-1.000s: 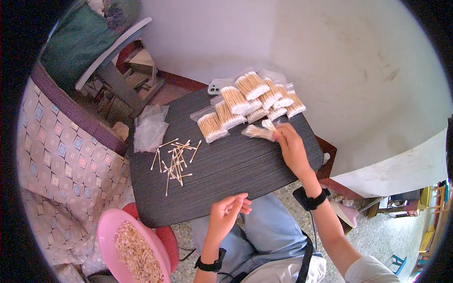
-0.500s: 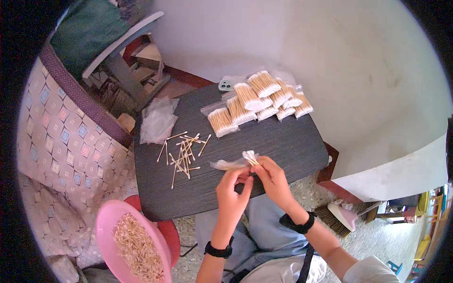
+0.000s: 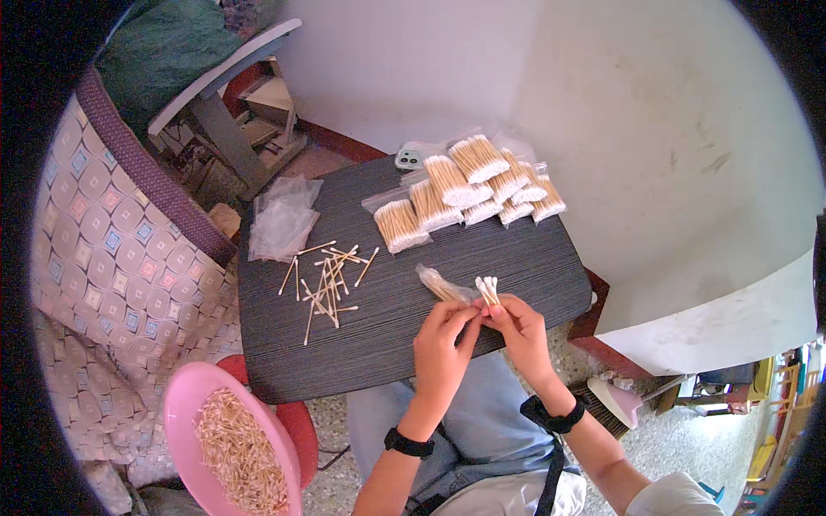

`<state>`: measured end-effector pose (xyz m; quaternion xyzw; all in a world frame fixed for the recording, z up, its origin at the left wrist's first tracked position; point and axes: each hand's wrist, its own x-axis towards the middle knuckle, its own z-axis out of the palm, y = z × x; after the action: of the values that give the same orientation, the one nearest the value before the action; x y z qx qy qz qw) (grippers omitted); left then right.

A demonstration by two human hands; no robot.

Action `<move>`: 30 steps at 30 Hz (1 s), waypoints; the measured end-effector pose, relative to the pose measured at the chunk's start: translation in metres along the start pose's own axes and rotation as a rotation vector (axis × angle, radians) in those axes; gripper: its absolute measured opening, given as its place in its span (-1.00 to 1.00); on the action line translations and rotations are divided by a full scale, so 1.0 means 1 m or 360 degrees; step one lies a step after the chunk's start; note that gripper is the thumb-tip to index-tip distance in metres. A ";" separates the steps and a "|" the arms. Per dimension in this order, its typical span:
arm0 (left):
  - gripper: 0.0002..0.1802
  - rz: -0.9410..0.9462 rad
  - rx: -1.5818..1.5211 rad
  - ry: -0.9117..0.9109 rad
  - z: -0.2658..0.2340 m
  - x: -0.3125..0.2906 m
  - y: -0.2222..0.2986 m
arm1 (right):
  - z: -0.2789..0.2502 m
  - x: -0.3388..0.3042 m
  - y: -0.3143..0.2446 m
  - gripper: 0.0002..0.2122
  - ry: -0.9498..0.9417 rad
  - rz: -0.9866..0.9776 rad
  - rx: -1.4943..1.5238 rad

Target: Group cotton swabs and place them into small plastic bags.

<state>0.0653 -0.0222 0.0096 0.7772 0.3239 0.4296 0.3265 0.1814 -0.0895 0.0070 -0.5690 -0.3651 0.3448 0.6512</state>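
Observation:
My left hand (image 3: 441, 348) pinches the mouth of a clear plastic bag (image 3: 440, 285) that lies toward the table with some cotton swabs inside. A small bunch of cotton swabs (image 3: 488, 291) stands up from the fingers of my right hand (image 3: 523, 334), white tips upward. Both hands meet over the table's near edge, and their fingertips almost touch at the bag's opening. Further left, loose cotton swabs (image 3: 328, 288) are scattered on the dark table (image 3: 361, 365). Filled bags of cotton swabs (image 3: 447, 182) are piled at the back right.
A stack of flat clear bags (image 3: 282, 222) lies at the table's left edge. Behind the pile is a phone (image 3: 407, 159). A pink basin (image 3: 182, 421) full of swabs sits low on the left, on a red stool (image 3: 299, 434). A wall (image 3: 637, 172) borders the table's far right.
Both hands have shifted a little to the right. The bag has swung so its far end points up and left, and the swabs in my right hand now stand more upright.

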 end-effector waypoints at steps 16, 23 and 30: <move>-0.91 -0.0134 -0.0317 0.0087 -0.004 -0.002 -0.009 | -0.019 -0.012 -0.032 -0.91 -0.0135 -0.0610 -0.1459; -0.93 -0.0171 -0.0352 0.0063 -0.003 -0.004 -0.008 | -0.017 -0.009 -0.032 -0.90 -0.0107 -0.0480 -0.1640; -0.88 0.0055 -0.0242 0.0127 -0.006 -0.002 -0.003 | -0.007 -0.003 -0.028 -0.88 -0.0050 -0.0390 -0.1349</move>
<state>0.0583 -0.0205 0.0088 0.7379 0.2895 0.4891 0.3639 0.1868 -0.0986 0.0342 -0.7331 -0.5489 0.0935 0.3906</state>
